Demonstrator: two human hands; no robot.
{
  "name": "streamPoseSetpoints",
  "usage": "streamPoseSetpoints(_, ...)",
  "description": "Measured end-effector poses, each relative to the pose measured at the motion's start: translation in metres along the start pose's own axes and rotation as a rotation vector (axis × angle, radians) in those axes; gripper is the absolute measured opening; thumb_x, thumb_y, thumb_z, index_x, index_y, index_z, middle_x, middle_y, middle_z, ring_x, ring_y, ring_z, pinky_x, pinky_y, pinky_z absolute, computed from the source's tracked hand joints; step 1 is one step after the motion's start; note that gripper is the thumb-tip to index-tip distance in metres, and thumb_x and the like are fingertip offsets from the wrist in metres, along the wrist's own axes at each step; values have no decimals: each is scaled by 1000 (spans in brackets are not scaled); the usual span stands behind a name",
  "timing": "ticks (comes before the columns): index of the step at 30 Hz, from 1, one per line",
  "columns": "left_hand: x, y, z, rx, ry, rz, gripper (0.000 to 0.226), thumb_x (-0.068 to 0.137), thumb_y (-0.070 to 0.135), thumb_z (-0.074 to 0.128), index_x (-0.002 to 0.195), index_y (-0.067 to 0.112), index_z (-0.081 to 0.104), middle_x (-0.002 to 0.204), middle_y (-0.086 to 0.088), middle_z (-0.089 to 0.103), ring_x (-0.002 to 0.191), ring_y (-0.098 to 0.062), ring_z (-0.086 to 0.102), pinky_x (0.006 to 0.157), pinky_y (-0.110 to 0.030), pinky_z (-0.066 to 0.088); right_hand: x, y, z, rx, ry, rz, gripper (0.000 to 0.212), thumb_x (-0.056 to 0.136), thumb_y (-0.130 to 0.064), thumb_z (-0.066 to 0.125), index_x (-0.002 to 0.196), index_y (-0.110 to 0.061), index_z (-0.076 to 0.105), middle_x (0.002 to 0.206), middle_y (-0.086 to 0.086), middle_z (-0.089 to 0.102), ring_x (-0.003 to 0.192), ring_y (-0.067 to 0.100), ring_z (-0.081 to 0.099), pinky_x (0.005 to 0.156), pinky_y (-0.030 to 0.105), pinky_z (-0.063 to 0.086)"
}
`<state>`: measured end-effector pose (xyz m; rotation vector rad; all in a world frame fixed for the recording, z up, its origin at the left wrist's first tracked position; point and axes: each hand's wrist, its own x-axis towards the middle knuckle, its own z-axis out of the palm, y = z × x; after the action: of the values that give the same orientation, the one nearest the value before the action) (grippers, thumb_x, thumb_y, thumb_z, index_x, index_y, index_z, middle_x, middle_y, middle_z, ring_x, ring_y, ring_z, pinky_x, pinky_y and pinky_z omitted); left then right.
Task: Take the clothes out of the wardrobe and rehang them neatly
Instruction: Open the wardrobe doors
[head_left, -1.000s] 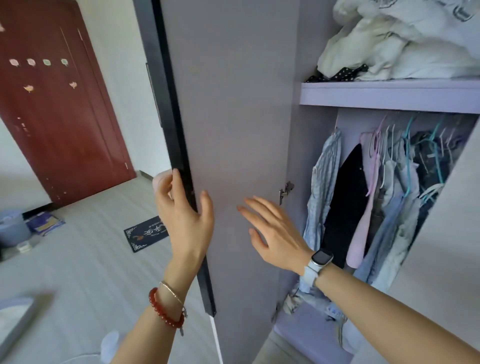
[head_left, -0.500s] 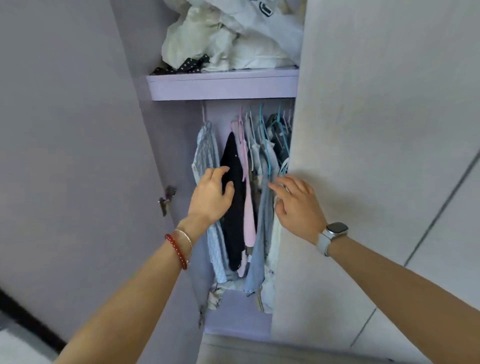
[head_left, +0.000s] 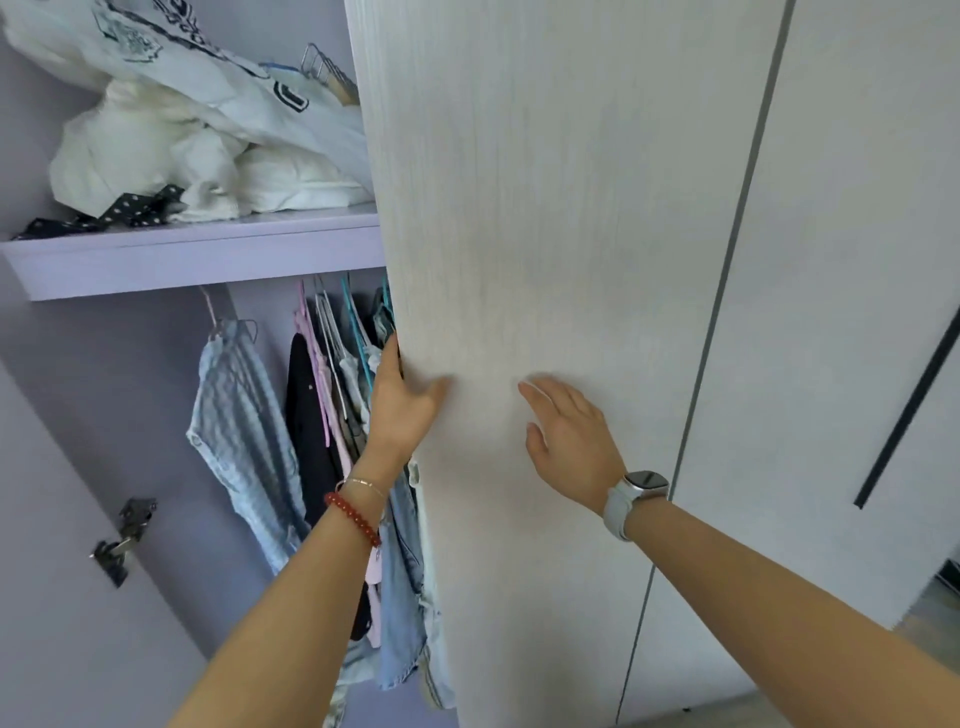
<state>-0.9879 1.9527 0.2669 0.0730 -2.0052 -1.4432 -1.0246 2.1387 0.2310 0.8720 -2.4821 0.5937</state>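
— What are your hands on?

— Your left hand (head_left: 404, 402) grips the edge of the pale wardrobe door (head_left: 545, 234), fingers hooked behind it, thumb on the front. Your right hand (head_left: 569, 441) lies flat on the door's face, fingers straight.

— And inside?

— You see hanging clothes (head_left: 332, 415) left of the door: a light blue checked garment (head_left: 244, 431), a black one (head_left: 306, 415), a pink one, denim lower down. Above them, a lilac shelf (head_left: 197, 254) carries a heap of white fabric (head_left: 197, 145). A metal hinge (head_left: 122, 540) sits on the left inner panel.
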Motion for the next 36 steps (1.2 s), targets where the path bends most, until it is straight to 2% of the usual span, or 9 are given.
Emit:
streamPoseSetpoints(3,-35,13,-8,-1,-34,80,55,84,8,64,118,42,36,112,7,56,104,-18,57,81,-16,49,-21,-16,-4,71,56,-32,57,85,-32,25,134,-8,44,137,14,46,128,31,42,102,45,40)
streamPoseSetpoints(10,-132,46,-16,-49,-374,311,63,78,38,56,133,43,27,114,-2,54,98,-1,58,81,-15,48,-101,-53,-28,298,194,-21,55,94,-41,32,143,-17,25,150,8,23,139,13,21,112,13,16)
streamPoseSetpoints(15,-150,69,0,-101,-687,495,60,86,25,50,141,13,30,119,-1,51,111,-7,51,91,-29,48,-154,-45,-48,412,320,62,57,96,-47,27,144,-20,17,150,9,23,139,17,23,112,40,30)
streamPoseSetpoints(18,-155,85,28,-76,-799,585,55,88,29,47,139,19,31,136,1,38,128,-3,37,106,-31,37,-177,-33,-70,431,403,102,61,95,-45,29,143,-7,23,147,8,31,134,15,32,106,24,34)
streamPoseSetpoints(22,-164,108,81,4,-903,686,54,88,46,39,138,38,21,151,7,19,139,-6,19,112,-21,21,-205,-10,-102,295,523,243,47,95,-39,30,138,-22,29,126,-1,49,113,2,46,94,14,36)
streamPoseSetpoints(25,-169,129,132,118,-905,844,58,87,50,36,140,41,13,155,5,5,142,-12,9,108,-14,9,-226,16,-122,204,668,446,44,91,-34,29,117,-5,47,92,-22,48,78,-10,49,70,6,36)
streamPoseSetpoints(29,-173,148,200,258,-800,989,63,91,26,50,146,29,20,156,-5,4,143,-28,5,111,-36,20,-241,55,-152,71,783,602,23,95,-21,35,101,-4,49,71,-17,46,59,-3,49,54,18,31)
streamPoseSetpoints(33,-172,150,252,403,-750,1039,69,88,17,52,147,29,19,157,-6,0,142,-36,1,107,-48,27,-243,96,-176,15,774,706,25,96,-21,37,98,1,49,76,15,56,66,30,51,60,40,39)
streamPoseSetpoints(36,-170,146,275,407,-711,1052,74,86,15,53,147,31,14,156,-3,-3,142,-35,0,108,-49,26,-241,110,-183,-13,749,758,32,92,-25,36,111,-4,51,91,11,60,82,34,56,69,37,44)
